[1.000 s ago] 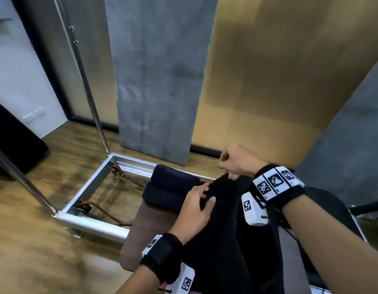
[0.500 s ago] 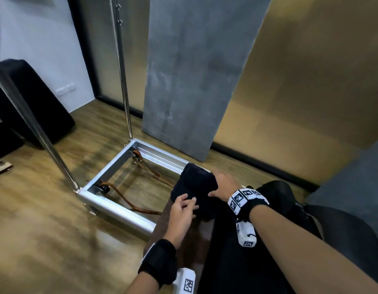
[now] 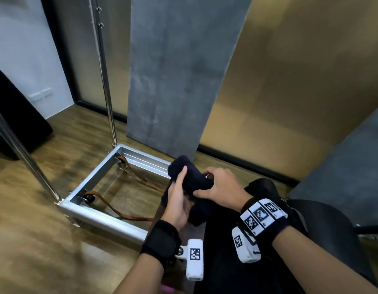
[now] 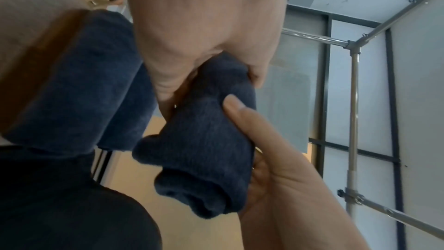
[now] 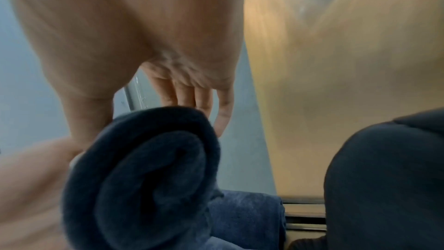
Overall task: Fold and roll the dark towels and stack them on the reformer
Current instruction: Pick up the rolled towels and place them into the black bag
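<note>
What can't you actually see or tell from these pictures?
- Stack: in the head view the roll and both hands, left and right, hide the towels below, so their number is unclear.
- Right hand's grip: the right wrist view shows the roll's end, but the fingertips disappear behind it.
- Reformer: its near part is covered by arms and dark clothing.

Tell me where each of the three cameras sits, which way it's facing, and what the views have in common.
Head: worn on the head, looking forward and down at both hands; left hand and right hand hold the rolled towel above the reformer frame; both forearms show.
Left wrist: looks up along the left hand at the towel roll's end.
Right wrist: looks along the right hand, whose fingers curve over the roll's spiral end.
Shared: all three show the rolled towel; both wrist views show towels already stacked.
</note>
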### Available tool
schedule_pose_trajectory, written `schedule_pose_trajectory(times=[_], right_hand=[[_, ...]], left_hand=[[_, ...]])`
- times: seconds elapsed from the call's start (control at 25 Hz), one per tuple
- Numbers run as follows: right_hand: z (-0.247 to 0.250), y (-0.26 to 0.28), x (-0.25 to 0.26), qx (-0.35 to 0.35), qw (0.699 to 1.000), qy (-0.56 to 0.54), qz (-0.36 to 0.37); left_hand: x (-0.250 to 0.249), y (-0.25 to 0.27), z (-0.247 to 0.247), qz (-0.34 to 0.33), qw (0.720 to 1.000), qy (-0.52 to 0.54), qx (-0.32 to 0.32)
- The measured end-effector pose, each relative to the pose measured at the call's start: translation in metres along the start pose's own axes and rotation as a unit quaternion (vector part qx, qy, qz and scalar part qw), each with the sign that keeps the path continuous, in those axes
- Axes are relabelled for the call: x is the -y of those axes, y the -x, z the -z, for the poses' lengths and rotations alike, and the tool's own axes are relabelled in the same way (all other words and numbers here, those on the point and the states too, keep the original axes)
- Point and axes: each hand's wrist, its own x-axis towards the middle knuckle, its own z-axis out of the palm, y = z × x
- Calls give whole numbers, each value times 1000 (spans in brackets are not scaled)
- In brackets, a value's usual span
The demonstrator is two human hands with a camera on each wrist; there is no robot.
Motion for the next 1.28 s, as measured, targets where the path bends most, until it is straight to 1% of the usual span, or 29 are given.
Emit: schedule_pose_trajectory(times=[0.16,0.2,0.24,0.28,0.32,0.36,0.4,0.48,0.52,0.56,0.6,0.64,0.68,0.72,0.76,0.8,0.84,0.88,0.92,0.96,1.04,1.12,1.2,1.28], right_hand=[[16,45,-7,-95,990,-99,-8],[19,56,-11,-104,986,-130,-23],[22,64,-13,-91,978,-182,-43],[25,75,-16,-68,960,-262,-69],[27,86,-20,-44,932,-349,-89],[30,98,-25,-26,905,-412,-103],[34,110,-32,-23,891,-441,-109],[44,134,-45,-43,891,-435,-123],[50,146,-52,-61,896,-418,-133],[55,154,-60,-80,904,-395,-143],[60,164,-71,-103,912,-366,-156],[65,174,-83,-121,919,-333,-171],[68,182,-95,-131,926,-299,-190],[70,189,-108,-133,931,-265,-210],[69,195,-121,-127,936,-232,-233],[67,199,-133,-114,939,-195,-258],[62,201,-144,-93,942,-160,-281],[56,200,-152,-71,941,-131,-302],[48,199,-160,-51,941,-112,-316],[40,197,-165,-34,941,-102,-322],[23,191,-172,-7,940,-100,-325],[11,185,-174,4,937,-116,-331],[4,177,-174,-10,933,-126,-337],[2,170,-172,-38,935,-132,-328]], left_hand=[[3,24,-33,61,995,10,76],[7,31,-42,75,993,9,94],[12,37,-49,85,990,7,113],[20,43,-58,95,987,-1,133],[28,50,-67,104,983,-8,152],[38,56,-76,114,979,-21,169],[49,62,-84,130,974,-38,181],[70,68,-98,149,964,-91,200],[79,69,-105,137,960,-129,208],[86,69,-108,106,954,-187,210],[95,69,-112,62,934,-284,208],[103,70,-113,4,888,-414,200],[112,70,-110,-64,811,-550,189],[121,69,-104,-133,717,-658,188],[129,70,-96,-187,628,-731,192],[136,71,-89,-219,549,-783,195],[142,73,-84,-229,485,-822,192],[146,74,-80,-217,439,-851,188],[148,76,-81,-195,416,-868,187],[149,76,-85,-170,411,-874,196],[149,75,-92,-126,433,-864,225],[148,75,-96,-96,456,-854,233],[146,75,-98,-91,465,-851,227],[143,75,-99,-86,471,-848,225]])
